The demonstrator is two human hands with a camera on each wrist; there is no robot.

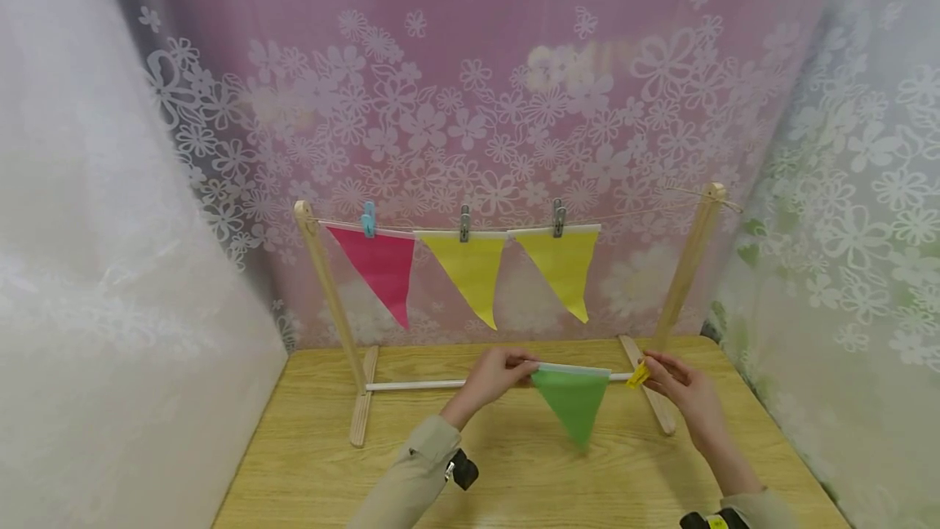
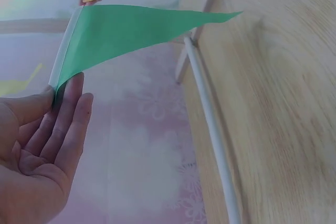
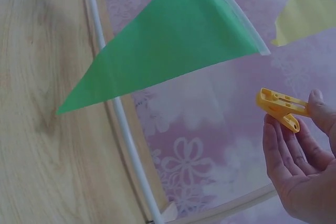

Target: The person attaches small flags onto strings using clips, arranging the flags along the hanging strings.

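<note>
My left hand (image 1: 499, 375) pinches the white-edged top corner of a green triangular flag (image 1: 571, 402) between thumb and fingers, and the flag's tip hangs down. To the right of the flag, my right hand (image 1: 683, 390) holds a yellow clothespin (image 1: 636, 375). In the right wrist view the thumb and fingers grip the clothespin (image 3: 283, 109) at its handle end, apart from the flag's white edge. Behind the hands, a pink flag (image 1: 382, 264) hangs from a thin string by a blue clothespin (image 1: 369, 220). Beside it, two yellow flags (image 1: 470, 268) hang by grey clothespins (image 1: 465, 224).
The string (image 1: 639, 212) runs between two wooden posts (image 1: 690, 268) whose feet stand on the wooden table (image 1: 308, 464). A white rod (image 1: 419, 385) joins the posts low down. Flowered curtains (image 1: 455, 104) enclose the back and sides.
</note>
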